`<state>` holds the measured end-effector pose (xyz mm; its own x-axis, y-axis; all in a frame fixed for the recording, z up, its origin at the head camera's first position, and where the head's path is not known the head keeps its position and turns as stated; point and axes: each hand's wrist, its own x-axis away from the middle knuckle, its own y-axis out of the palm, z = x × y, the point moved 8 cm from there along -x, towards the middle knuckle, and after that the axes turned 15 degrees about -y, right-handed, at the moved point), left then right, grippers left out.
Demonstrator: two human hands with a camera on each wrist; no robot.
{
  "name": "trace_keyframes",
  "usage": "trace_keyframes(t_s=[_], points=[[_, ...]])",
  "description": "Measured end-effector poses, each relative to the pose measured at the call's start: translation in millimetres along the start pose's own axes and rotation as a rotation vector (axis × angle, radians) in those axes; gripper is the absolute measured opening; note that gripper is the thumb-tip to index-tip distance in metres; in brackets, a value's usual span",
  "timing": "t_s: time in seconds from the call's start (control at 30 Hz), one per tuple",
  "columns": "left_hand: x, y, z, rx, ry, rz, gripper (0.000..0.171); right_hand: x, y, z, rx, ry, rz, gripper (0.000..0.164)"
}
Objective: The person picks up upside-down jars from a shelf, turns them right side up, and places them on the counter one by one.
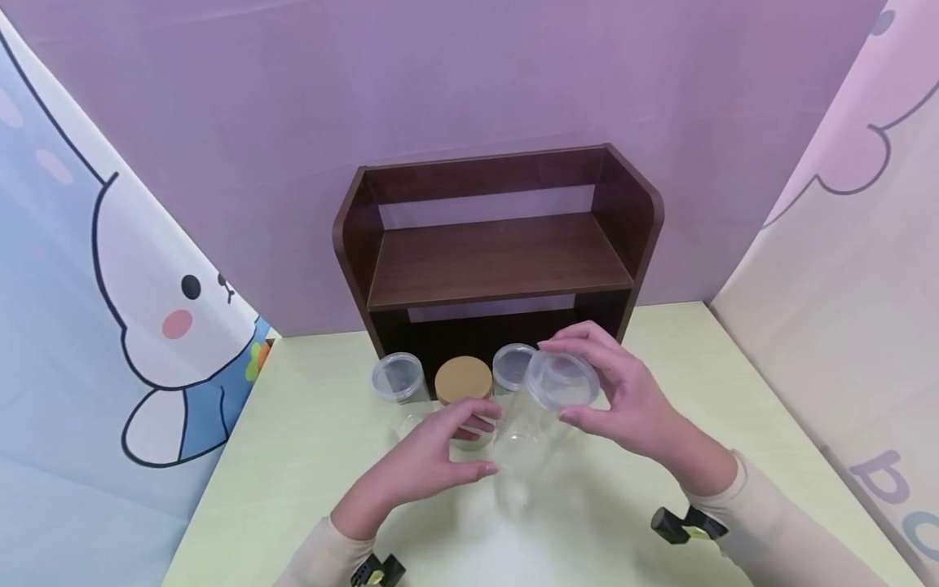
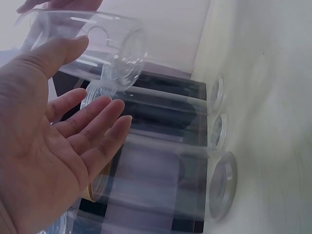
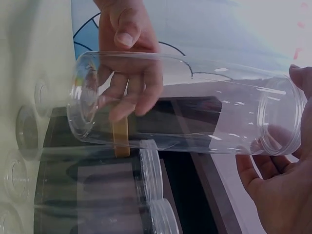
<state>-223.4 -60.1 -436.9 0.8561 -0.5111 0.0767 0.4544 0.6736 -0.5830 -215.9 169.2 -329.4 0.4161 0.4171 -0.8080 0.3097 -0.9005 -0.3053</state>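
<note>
My right hand (image 1: 623, 395) grips a clear cylindrical jar (image 1: 524, 440) around its transparent lid (image 1: 563, 381), holding it tilted above the table. In the right wrist view, the jar (image 3: 195, 109) looks see-through, with nothing visible inside. Beside the jar's lower part is my left hand (image 1: 433, 448), thumb and fingers apart and loosely bent; whether it touches the jar is unclear. Behind the hands stand a jar with a tan lid (image 1: 464, 380), a clear-lidded jar (image 1: 398, 377) to its left, and another clear-lidded jar (image 1: 513, 366) to its right, partly covered by the held one.
A dark brown two-tier shelf (image 1: 499, 257) stands at the back of the pale table (image 1: 293, 465), directly behind the jars. Purple cloth (image 1: 469, 81) hangs behind it. Printed cloths flank the table on the left (image 1: 169, 326) and right (image 1: 844, 326).
</note>
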Motion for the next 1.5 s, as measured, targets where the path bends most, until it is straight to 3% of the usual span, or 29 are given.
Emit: trace_keyframes(t_s=[0.33,0.6,0.77,1.5], points=[[6.0,-12.2,-10.0,-0.038,0.037,-0.015,0.048,17,-12,6,0.166,0.085,-0.093,0.071],[16.7,-32.9,-22.5,-0.025,0.028,0.034,0.04,35,-30,12,0.256,0.076,-0.119,0.072],[20.8,-41.7,-29.5,-0.006,0.023,0.048,0.036,44,-40,16,0.279,0.133,-0.134,0.071],[20.2,-45.0,-34.6,0.026,-0.004,0.038,0.035,62,-86,29,0.427,0.126,-0.068,0.072]])
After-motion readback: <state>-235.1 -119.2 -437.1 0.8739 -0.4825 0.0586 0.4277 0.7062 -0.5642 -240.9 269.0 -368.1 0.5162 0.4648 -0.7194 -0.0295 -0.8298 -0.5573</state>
